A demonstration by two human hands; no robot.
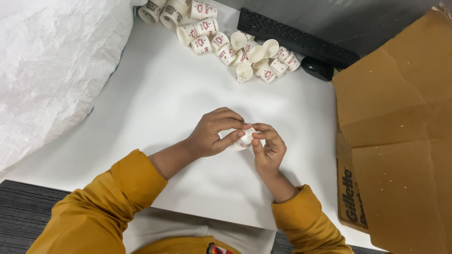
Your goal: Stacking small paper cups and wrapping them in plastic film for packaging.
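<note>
White desk (155, 99) is carrying loose cups (245, 51) at its far edge. Mid-desk, left hand (212, 134) and right hand (269, 148) are both pinching one small paper cup (245, 139) between their fingertips.

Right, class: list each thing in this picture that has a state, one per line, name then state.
small paper cup: held between both hands, tilted
left hand: closed on the cup
right hand: closed on the cup
loose cups: scattered, most tipped on their sides
stacked cups: nested, lying down
cardboard box: flattened
white sack: lying slumped

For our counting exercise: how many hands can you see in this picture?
2: the left hand and right hand meet mid-table, both gripping one small paper cup.
</note>
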